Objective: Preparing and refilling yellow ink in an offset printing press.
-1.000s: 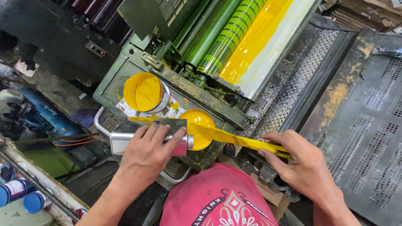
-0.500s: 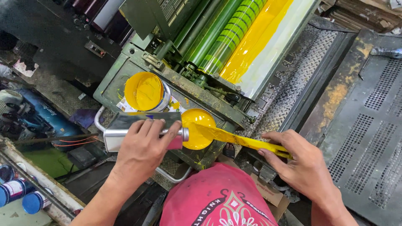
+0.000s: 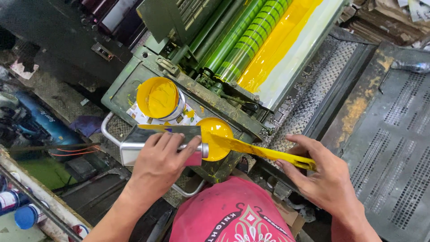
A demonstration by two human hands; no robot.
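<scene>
The left hand is wrapped tight around a flat silver metal can, tipped on its side with its mouth against an open tin of yellow ink. That tin sits at the front edge of the green printing machine. The right hand grips the end of a long ink knife coated in yellow, its blade reaching into the tin. A second yellow ink tin stands just behind, on paper. Green rollers and a yellow roller lie above.
</scene>
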